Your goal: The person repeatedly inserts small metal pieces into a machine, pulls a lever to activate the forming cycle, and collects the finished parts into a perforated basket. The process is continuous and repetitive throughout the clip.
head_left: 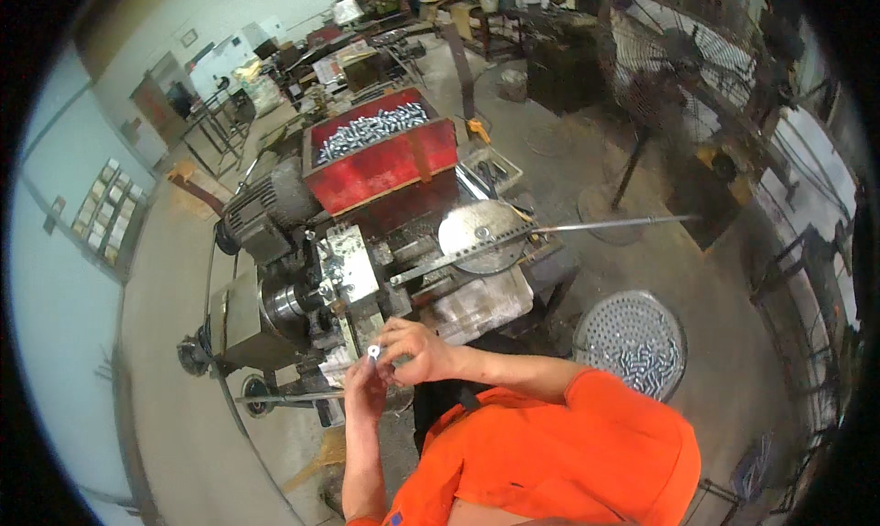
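In front of my body, a small silvery metal sleeve [374, 351] with a round hole in its end shows between my fingertips. From below, my left hand [365, 385] pinches it. My right hand [412, 352] meets it from the right, fingers curled against it and the thumb side partly hidden. Both hands hover at the near side of a small lathe-like machine [356, 265] with a metal spindle [291, 301] on its left. Just beyond, a red metal bin [376, 185] holds a heap of shiny metal cylinders [371, 134].
A long lever bar [605, 224] sticks out to the right past a round metal plate [484, 237]. On my right, a perforated round tray [591, 329] carries more metal parts. A motor [270, 205] is at the machine's back left; a large fan [674, 59] stands far right.
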A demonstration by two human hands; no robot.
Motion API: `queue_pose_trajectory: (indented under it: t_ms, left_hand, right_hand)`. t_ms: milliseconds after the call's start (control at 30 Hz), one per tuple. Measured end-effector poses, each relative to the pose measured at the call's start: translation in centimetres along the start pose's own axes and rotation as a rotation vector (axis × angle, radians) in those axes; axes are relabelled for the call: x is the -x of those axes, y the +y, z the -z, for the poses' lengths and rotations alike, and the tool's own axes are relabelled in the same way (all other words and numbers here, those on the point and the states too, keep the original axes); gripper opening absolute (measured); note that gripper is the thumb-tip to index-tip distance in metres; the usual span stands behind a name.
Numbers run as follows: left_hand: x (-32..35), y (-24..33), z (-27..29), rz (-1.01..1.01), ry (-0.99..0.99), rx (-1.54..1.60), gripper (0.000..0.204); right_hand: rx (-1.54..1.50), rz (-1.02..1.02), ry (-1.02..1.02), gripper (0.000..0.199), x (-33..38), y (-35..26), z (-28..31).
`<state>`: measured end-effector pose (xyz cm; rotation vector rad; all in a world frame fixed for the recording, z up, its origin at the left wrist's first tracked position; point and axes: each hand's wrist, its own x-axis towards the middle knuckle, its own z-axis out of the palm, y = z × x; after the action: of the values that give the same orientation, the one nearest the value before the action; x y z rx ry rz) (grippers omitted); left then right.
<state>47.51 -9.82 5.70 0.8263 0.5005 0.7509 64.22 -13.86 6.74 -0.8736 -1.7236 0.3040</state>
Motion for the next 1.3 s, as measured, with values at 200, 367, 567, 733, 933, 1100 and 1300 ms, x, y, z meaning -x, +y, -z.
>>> queue_pose_trajectory:
  t_ms: [200,367,567,733,933,1100,1300]
  left_hand:
    - [0.5,0.4,0.9,-0.056,0.081,0.066,0.021]
    - [0.3,2.7,1.4,-0.178,0.085,-0.547,0.015]
    - [0.9,5.8,1.7,-0.154,0.109,-0.67,0.021]
    - [1.2,6.8,3.3,-0.141,0.134,-0.672,0.027]
    - [5.1,11.6,6.0,-0.105,0.229,-1.033,0.026]
    - [14.7,15.2,14.6,-0.131,0.909,-1.858,0.032]
    - [25.3,13.1,19.6,0.258,1.108,-1.771,0.038]
  right_hand:
    - [-0.061,-0.043,-0.005,0.019,-0.4,-0.5,-1.5]
    - [0.106,0.039,-0.158,0.019,-1.1,-0.5,-1.3]
    - [0.208,0.137,-0.314,0.024,-3.4,-0.4,-2.6]
    - [0.286,0.243,-0.464,0.024,-6.2,-0.9,-3.3]
    - [0.348,0.256,-0.629,0.028,-10.7,2.3,-4.5]
    - [0.821,-0.086,-0.718,0.02,-17.0,8.0,-6.6]
    - [0.731,-0.263,-0.702,0.02,-18.4,12.3,-9.3]
